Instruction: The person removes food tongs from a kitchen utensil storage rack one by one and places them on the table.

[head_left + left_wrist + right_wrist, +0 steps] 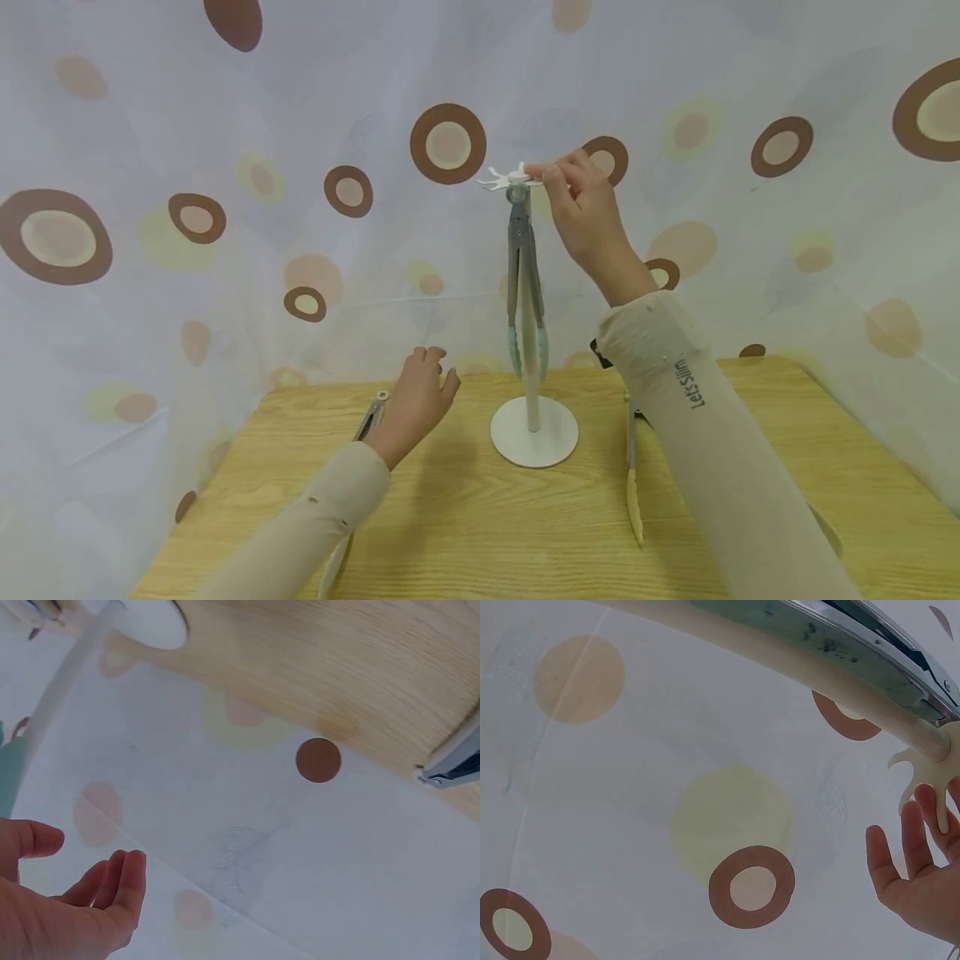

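Observation:
A white utensil stand point(534, 450) with a round base and a crown of curved hooks point(497, 180) stands on the table. From its near side hangs a pair of tongs point(519, 237) with grey metal arms and mint-green tips point(543, 354), its ring up at the crown. My right hand point(588, 208) pinches one of the hooks on the right; in the right wrist view its fingers point(915, 840) surround that hook. Low to the left of the stand, my left hand point(422, 400) hovers with loosely bent fingers and holds nothing, as the left wrist view also shows.
Another pair of tongs point(371, 414) lies on the wooden table point(480, 533) at the left, partly under my left arm. Yellow-tipped tongs point(633, 500) lie right of the stand. A pale rounded thing point(827, 532) peeks out beyond my right sleeve. A dotted curtain point(405, 275) hangs behind.

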Action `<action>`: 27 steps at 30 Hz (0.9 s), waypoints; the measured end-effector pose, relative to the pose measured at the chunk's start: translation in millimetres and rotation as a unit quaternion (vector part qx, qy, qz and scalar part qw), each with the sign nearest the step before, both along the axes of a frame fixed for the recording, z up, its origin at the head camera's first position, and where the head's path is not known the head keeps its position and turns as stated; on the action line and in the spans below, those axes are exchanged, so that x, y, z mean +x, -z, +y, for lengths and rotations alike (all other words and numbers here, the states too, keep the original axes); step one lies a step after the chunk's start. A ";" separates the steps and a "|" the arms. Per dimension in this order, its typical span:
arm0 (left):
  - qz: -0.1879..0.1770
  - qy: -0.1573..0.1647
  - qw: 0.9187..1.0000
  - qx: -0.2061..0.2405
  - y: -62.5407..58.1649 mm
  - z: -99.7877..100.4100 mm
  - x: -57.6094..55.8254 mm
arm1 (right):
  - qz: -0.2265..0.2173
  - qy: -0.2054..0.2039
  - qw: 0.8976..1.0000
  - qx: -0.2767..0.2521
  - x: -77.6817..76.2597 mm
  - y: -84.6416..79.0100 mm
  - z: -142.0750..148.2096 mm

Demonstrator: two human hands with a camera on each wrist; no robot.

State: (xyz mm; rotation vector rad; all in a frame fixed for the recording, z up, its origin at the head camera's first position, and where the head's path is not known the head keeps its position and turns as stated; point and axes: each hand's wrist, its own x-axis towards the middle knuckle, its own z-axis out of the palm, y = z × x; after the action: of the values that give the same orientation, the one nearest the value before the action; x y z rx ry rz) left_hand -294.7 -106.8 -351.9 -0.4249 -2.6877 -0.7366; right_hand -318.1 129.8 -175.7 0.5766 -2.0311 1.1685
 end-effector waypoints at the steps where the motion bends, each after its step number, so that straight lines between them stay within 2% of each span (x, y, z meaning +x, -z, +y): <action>1: 0.016 0.006 1.000 0.013 -1.8 4.4 0.3 | -0.001 0.001 1.000 0.000 -0.2 0.2 0.0; 6: 0.089 0.033 0.992 0.079 -15.6 28.6 3.1 | -0.002 0.003 1.000 -0.004 -1.1 0.3 0.6; 11: 0.139 0.057 0.979 0.141 -31.3 53.2 7.4 | -0.001 0.007 1.000 0.002 -0.8 0.4 1.5; 15: 0.154 0.075 0.969 0.180 -43.7 71.0 10.1 | -0.001 0.007 1.000 0.002 -0.7 0.7 1.3; 21: 0.167 0.081 0.961 0.205 -59.8 90.4 11.4 | 0.000 0.007 1.000 0.002 -0.1 0.5 0.1; 24: 0.177 0.075 0.959 0.209 -64.4 97.0 10.1 | 0.001 0.006 1.000 0.003 0.0 0.6 -0.4; 27: 0.182 0.053 0.960 0.206 -67.2 101.7 7.8 | -0.003 0.007 1.000 0.004 0.7 0.9 -0.9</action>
State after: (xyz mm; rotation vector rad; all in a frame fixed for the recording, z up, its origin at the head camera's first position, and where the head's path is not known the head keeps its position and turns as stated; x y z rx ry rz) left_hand -286.9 -5.1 -284.7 -0.5379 -2.1142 -1.1000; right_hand -317.4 128.9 -176.7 0.5637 -2.0424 1.1554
